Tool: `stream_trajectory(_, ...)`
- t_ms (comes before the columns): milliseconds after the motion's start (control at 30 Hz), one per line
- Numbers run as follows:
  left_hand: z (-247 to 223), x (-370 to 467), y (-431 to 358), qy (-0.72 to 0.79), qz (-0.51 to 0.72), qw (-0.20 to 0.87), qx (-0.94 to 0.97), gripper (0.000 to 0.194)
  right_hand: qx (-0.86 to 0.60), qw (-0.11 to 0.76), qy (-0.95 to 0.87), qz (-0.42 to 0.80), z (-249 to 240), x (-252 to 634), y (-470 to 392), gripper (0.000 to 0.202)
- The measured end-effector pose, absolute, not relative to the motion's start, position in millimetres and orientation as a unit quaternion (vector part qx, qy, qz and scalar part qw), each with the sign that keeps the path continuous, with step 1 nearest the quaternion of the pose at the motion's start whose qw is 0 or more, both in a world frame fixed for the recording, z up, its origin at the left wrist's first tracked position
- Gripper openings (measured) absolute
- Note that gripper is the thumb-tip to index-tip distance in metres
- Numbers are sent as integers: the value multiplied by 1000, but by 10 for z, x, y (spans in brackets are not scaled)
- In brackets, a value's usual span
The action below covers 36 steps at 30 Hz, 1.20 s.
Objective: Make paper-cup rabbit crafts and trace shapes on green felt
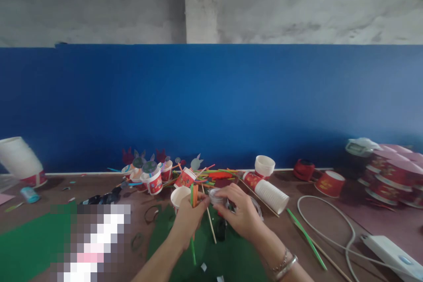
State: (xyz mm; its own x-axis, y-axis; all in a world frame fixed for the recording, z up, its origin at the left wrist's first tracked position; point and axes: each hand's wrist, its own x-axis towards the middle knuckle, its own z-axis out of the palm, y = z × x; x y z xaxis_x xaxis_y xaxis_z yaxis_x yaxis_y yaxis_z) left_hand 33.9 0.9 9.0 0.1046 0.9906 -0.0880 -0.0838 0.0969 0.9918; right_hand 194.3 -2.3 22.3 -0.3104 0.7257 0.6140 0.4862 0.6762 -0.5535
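Several thin orange and green strips (194,196) stand upright in my left hand (188,222), which is closed around them. My right hand (243,211) pinches a small, pale, round roll (216,194) that looks like clear tape, just right of my left fingertips. Behind my left hand is a white paper cup (180,194), partly hidden by it. A thin wooden stick (210,220) lies between the two hands on the green sheet (172,251). Under my right hand a small black object (221,230) is partly covered, its kind unclear.
Red-and-white cups with animal cutouts (152,180) stand behind on the left. Loose coloured strips (224,174) lie at the back, beside a toppled stack of cups (272,194). At right are a looped cable (350,229), a white power strip (393,253) and pink-topped cups (396,172).
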Motion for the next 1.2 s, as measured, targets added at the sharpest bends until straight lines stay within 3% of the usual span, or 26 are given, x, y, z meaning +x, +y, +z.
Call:
stream_trajectory(300, 91, 330, -47, 445, 476, 550, 523, 40, -399, 422, -801, 142, 268, 1937, -80, 11)
stream_trajectory(633, 97, 308, -23, 458, 477, 526, 535, 34, -466, 371, -803, 26, 286, 1963, -69, 10)
stream_trajectory(833, 61, 334, 30, 482, 483, 559, 472, 49, -463, 381, -800, 22, 288, 1947, -76, 9)
stream_trajectory(1067, 56, 318, 0, 472, 498, 489, 538, 22, -493, 325, -806, 30, 290, 1893, -122, 22)
stream_trajectory(1200, 105, 270, -14, 445, 492, 476, 578, 22, -517, 307, -796, 69, 274, 1894, -105, 21)
